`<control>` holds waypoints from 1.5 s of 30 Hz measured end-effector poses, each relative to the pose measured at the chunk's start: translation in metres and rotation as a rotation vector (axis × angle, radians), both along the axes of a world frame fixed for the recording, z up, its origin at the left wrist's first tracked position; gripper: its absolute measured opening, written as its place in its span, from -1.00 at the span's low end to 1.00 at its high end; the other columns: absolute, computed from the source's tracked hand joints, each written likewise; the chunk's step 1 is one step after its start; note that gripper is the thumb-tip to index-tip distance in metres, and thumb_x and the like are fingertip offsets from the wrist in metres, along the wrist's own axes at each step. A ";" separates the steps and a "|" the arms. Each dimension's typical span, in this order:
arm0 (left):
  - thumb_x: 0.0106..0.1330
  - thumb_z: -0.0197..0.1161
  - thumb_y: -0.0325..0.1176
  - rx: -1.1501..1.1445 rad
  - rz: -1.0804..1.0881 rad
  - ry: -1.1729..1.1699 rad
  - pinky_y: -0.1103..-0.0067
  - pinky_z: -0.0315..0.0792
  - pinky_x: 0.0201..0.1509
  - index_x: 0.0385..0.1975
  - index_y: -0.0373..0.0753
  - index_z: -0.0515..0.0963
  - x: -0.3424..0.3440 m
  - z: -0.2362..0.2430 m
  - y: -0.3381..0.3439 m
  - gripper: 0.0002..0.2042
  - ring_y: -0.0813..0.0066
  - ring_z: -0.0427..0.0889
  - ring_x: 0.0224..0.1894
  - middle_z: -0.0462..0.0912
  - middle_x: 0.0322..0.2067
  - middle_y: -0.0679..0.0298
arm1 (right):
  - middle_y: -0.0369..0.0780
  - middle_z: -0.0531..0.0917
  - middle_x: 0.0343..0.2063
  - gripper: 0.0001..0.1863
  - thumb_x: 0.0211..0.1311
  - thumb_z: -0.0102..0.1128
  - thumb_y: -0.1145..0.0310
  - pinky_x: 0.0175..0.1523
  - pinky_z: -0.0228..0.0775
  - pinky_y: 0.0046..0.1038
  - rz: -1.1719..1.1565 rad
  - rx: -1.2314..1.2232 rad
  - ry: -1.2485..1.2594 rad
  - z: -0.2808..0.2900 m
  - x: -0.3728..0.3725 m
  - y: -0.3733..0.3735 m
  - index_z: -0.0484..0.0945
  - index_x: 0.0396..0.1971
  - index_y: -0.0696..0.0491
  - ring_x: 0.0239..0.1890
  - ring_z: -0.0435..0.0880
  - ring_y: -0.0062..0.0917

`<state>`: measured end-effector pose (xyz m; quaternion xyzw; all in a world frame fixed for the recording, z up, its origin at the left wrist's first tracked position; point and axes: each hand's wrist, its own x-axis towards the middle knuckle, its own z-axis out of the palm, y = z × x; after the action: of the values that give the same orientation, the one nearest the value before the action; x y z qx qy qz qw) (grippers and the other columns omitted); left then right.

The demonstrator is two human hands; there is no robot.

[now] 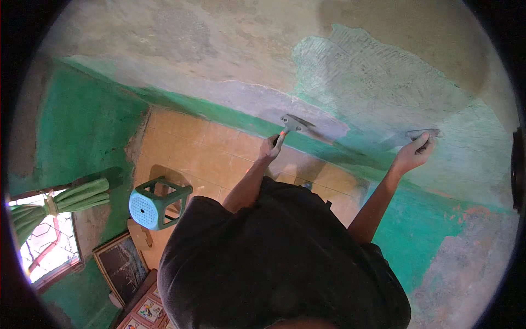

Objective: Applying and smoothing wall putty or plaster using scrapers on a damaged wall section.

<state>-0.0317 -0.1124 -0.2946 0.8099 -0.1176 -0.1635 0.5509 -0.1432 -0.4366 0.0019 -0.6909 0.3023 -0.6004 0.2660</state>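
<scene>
My left hand (269, 148) is closed round the handle of a wide-headed scraper (293, 123), grey with an orange band. The scraper's head is held up close to the wall (378, 82); whether its edge touches, I cannot tell. Further right, my right hand (415, 153) pinches a thin, flat, dark grey piece (423, 134) at the wall's surface; its kind is not clear. Around it the wall is pale green and scratched, with bare grey plaster above and to the left. Both arms reach forward, apart from each other.
A blue plastic stool (147, 208) lies tipped on the orange tiled floor (192, 137) to the left. Behind it a framed picture (121, 266) leans near a window with a tied green curtain (82, 200). A decorated brown cabinet (148, 310) stands at the lower left.
</scene>
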 end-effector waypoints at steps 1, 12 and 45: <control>0.40 0.05 0.03 0.000 -0.005 0.002 0.45 0.18 -0.53 -0.53 -0.37 0.44 0.002 0.008 -0.003 -0.50 0.55 0.26 -0.61 0.26 -0.74 0.24 | -0.20 0.57 -0.43 -0.71 0.42 0.04 0.30 -0.27 0.37 -0.49 -0.009 0.023 0.004 0.000 0.000 0.001 0.48 -0.17 0.28 -0.40 0.50 -0.56; 0.36 0.07 0.04 0.092 -0.017 0.007 0.31 0.25 -0.50 -0.47 -0.34 0.48 0.000 0.004 -0.001 -0.53 0.20 0.36 -0.64 0.39 -0.67 -0.03 | -0.24 0.54 -0.44 -0.69 0.42 0.04 0.25 -0.29 0.37 -0.52 -0.013 -0.002 0.011 0.006 0.002 0.006 0.49 -0.22 0.25 -0.40 0.48 -0.59; 0.37 0.02 0.11 0.084 -0.058 -0.050 0.32 0.27 -0.47 -0.41 -0.34 0.50 0.001 0.027 -0.014 -0.49 0.25 0.43 -0.60 0.42 -0.66 0.00 | -0.20 0.56 -0.44 -0.71 0.41 0.04 0.30 -0.28 0.36 -0.50 -0.023 -0.092 -0.009 -0.003 -0.005 -0.006 0.51 -0.24 0.27 -0.43 0.49 -0.52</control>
<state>-0.0308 -0.1265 -0.2675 0.8325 -0.1480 -0.1640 0.5082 -0.1485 -0.4427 -0.0009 -0.6962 0.2811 -0.6198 0.2284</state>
